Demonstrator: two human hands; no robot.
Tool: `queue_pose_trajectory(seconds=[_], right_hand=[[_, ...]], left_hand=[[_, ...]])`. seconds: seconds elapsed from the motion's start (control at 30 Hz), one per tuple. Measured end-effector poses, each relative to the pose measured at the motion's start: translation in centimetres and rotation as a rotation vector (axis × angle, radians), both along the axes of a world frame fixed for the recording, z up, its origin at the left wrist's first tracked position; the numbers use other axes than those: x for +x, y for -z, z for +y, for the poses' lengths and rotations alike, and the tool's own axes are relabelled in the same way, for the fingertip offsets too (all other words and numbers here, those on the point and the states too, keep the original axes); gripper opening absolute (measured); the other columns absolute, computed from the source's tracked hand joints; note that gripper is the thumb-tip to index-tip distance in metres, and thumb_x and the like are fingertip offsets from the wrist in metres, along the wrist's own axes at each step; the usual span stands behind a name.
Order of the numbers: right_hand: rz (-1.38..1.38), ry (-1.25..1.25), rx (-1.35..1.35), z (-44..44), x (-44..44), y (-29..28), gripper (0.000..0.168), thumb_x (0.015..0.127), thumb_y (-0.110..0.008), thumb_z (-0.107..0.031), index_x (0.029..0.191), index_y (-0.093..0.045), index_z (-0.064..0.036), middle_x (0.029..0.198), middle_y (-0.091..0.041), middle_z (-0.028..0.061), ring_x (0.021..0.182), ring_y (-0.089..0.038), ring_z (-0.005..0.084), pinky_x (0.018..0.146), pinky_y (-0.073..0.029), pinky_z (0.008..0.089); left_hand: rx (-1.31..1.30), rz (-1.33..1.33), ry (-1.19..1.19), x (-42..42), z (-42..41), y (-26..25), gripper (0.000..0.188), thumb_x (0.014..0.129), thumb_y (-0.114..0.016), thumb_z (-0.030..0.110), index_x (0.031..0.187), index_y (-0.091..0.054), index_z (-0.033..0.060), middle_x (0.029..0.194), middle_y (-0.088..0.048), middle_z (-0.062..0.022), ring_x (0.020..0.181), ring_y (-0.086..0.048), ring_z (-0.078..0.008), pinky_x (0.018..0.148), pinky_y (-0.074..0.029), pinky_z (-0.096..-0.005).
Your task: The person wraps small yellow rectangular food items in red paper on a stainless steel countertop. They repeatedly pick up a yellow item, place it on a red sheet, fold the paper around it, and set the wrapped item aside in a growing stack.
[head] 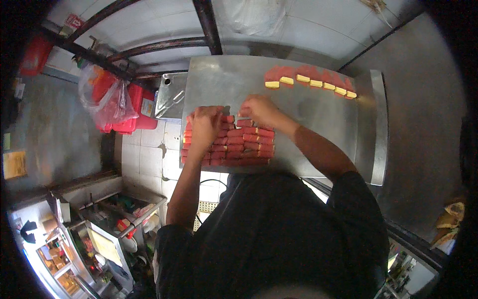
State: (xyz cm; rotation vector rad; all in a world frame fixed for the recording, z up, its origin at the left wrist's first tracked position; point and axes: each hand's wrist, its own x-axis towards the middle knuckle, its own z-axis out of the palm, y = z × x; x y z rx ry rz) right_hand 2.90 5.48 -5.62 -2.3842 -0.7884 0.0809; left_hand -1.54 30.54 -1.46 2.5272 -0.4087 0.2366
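Rows of red meat rolls (235, 148) with yellow filling showing at some ends lie packed together at the near left of the steel table (313, 116). My left hand (206, 121) is over the upper left part of these rolls, fingers bent down at them; whether it grips one is hidden. Just above the top row is my right hand (255, 106), its fingers curled near a single roll (245, 123); what is between the fingertips cannot be made out. Farther back on the right, thin red meat slices (312, 71) lie side by side, with several yellow blocks (316, 83) along their near edges.
A steel tray (173, 93) with a utensil stands left of the table. Beyond it are red plastic crates (140, 108) and a clear plastic bag (106, 97). A raised metal edge (378, 127) bounds the right side. Shelves with dishes stand at the lower left.
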Motion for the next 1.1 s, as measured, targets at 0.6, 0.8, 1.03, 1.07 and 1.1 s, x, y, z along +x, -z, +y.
queue_pose_trajectory(seconds=[0.6, 0.8, 1.03, 1.07, 1.1], right_hand=[[-0.504, 0.106, -0.544, -8.6, 1.3, -1.9, 0.014, 0.079, -0.065, -0.007, 0.088, -0.074, -0.002, 0.098, -0.072, 0.0146, 0.093, -0.07, 0.0341, 0.079, -0.059, 0.0465], [-0.399, 0.06, -0.655, -6.9, 2.1, -3.0, 0.017, 0.081, -0.064, -0.01, 0.092, -0.072, 0.0, 0.1, -0.068, 0.0142, 0.101, -0.066, 0.0328, 0.078, -0.057, 0.0458], [-0.459, 0.116, -0.636, -7.6, 2.8, -2.1, 0.026, 0.083, -0.065, -0.013, 0.105, -0.069, 0.0, 0.107, -0.067, 0.015, 0.106, -0.064, 0.034, 0.083, -0.056, 0.0469], [-0.502, 0.145, -0.609, -7.7, 2.9, -2.4, 0.023, 0.083, -0.065, -0.013, 0.103, -0.07, -0.002, 0.107, -0.067, 0.0141, 0.108, -0.062, 0.0336, 0.084, -0.055, 0.0462], [-0.546, 0.179, -0.585, -7.8, 3.0, -2.7, 0.022, 0.083, -0.065, -0.012, 0.102, -0.072, -0.004, 0.108, -0.067, 0.0131, 0.111, -0.061, 0.0332, 0.086, -0.054, 0.0455]], left_hand=[[-0.307, 0.065, 0.486, 12.6, -16.1, 3.7, 0.028, 0.084, -0.069, 0.002, 0.11, -0.076, 0.0103, 0.106, -0.072, -0.0194, 0.1, -0.064, -0.0408, 0.093, -0.051, -0.0472], [-0.359, -0.087, 0.485, 14.2, -16.1, 6.0, 0.038, 0.076, -0.069, -0.001, 0.112, -0.076, 0.0116, 0.095, -0.071, -0.0174, 0.091, -0.065, -0.0391, 0.085, -0.051, -0.0458], [-0.424, 0.018, 0.619, 13.8, -15.4, 5.9, 0.044, 0.076, -0.07, 0.004, 0.118, -0.073, 0.016, 0.104, -0.07, -0.0161, 0.101, -0.063, -0.0384, 0.093, -0.047, -0.047], [-0.42, 0.024, 0.618, 13.5, -15.2, 5.5, 0.044, 0.076, -0.071, 0.005, 0.118, -0.072, 0.0164, 0.105, -0.07, -0.0157, 0.102, -0.063, -0.0384, 0.093, -0.047, -0.0473], [-0.393, -0.003, 0.612, 13.4, -15.2, 5.4, 0.043, 0.077, -0.072, 0.007, 0.119, -0.071, 0.0167, 0.105, -0.069, -0.0154, 0.102, -0.062, -0.0383, 0.094, -0.046, -0.0472]])
